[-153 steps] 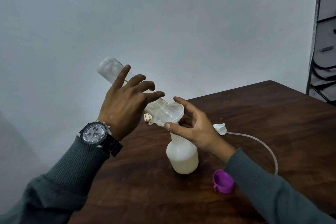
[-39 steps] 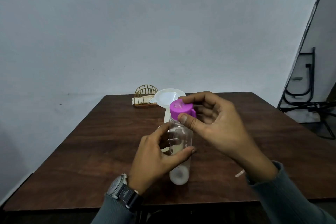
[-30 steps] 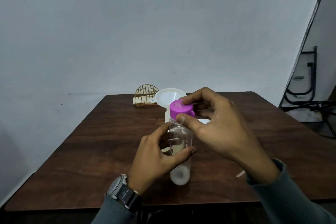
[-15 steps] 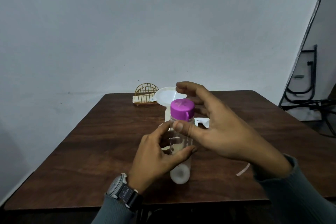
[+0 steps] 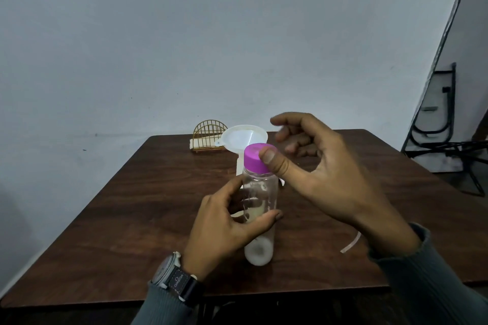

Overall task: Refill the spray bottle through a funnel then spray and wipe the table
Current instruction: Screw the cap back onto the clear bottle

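Note:
A clear plastic bottle (image 5: 260, 192) with a purple cap (image 5: 254, 158) stands above the brown table (image 5: 126, 219), tilted toward me. My left hand (image 5: 224, 229) grips its body, thumb on the right and fingers on the left. My right hand (image 5: 317, 174) hovers at the cap; its thumb tip touches the cap's side, while the loosely curled fingers stay off it. Behind the bottle a white funnel (image 5: 244, 136) sits in the white spray bottle (image 5: 239, 166), which is mostly hidden.
A gold wire napkin holder (image 5: 208, 134) stands at the table's far edge by the wall. A thin clear tube end (image 5: 351, 243) shows under my right wrist. Black metal frames (image 5: 443, 118) lean beyond the table at the right.
My right hand was pinching and turning the purple cap, then let go and spread; now its thumb is back against the cap's side. The left hand keeps its hold on the bottle.

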